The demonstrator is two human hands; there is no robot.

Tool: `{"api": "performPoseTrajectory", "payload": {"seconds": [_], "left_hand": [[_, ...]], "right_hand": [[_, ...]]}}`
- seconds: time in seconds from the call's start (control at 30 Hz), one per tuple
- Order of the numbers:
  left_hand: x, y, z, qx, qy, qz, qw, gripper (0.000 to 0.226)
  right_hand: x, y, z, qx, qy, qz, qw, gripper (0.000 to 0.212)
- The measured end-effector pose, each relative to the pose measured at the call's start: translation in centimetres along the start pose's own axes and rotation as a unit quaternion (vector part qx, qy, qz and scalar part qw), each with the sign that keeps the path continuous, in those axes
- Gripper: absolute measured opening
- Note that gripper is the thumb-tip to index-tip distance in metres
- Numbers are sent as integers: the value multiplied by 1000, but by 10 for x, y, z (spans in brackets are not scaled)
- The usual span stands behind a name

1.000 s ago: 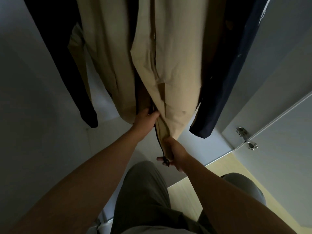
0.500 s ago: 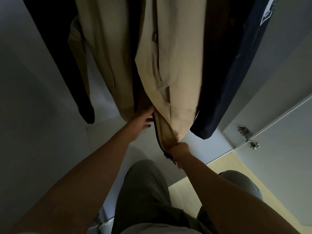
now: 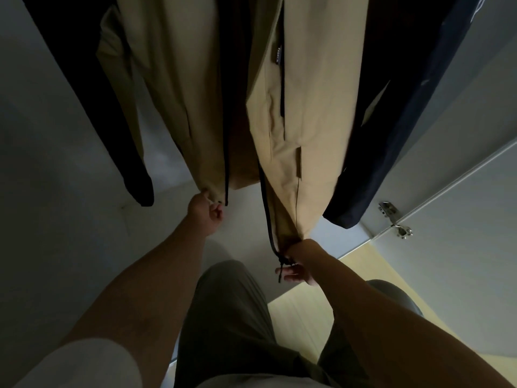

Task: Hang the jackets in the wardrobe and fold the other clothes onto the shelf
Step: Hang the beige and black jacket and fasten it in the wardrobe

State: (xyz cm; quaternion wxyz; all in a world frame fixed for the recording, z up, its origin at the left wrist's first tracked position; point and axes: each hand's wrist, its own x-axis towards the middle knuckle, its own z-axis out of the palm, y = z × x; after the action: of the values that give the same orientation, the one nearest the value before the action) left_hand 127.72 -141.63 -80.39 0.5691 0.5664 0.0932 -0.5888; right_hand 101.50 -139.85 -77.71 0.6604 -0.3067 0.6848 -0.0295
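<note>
A beige jacket (image 3: 313,113) hangs open inside the wardrobe, its dark zipper edges running down both front panels. My left hand (image 3: 205,212) pinches the bottom corner of the left panel. My right hand (image 3: 299,264) grips the bottom hem of the right panel, where a dark drawcord dangles. The two panels are spread apart, showing the brown lining between them. A black garment (image 3: 92,102) hangs to the left and a navy jacket (image 3: 397,130) to the right.
The grey wardrobe floor (image 3: 167,247) lies below the jackets, with the grey side wall (image 3: 42,191) at left. An open wardrobe door (image 3: 461,247) with metal hinges (image 3: 394,219) stands at right. Pale wooden flooring (image 3: 307,317) shows by my legs.
My left hand has moved left and taken the left panel's bottom corner. My right hand has kept the right hem, so the jacket fronts have parted.
</note>
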Motion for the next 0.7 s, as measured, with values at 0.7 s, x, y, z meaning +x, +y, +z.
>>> {"api": "performPoseTrajectory", "payload": {"seconds": [0.7], "left_hand": [[-74,-110,-37,128,-147,-19,981,74]], "right_hand": [[17,6,-4,-16,94,-60,994,17]]}}
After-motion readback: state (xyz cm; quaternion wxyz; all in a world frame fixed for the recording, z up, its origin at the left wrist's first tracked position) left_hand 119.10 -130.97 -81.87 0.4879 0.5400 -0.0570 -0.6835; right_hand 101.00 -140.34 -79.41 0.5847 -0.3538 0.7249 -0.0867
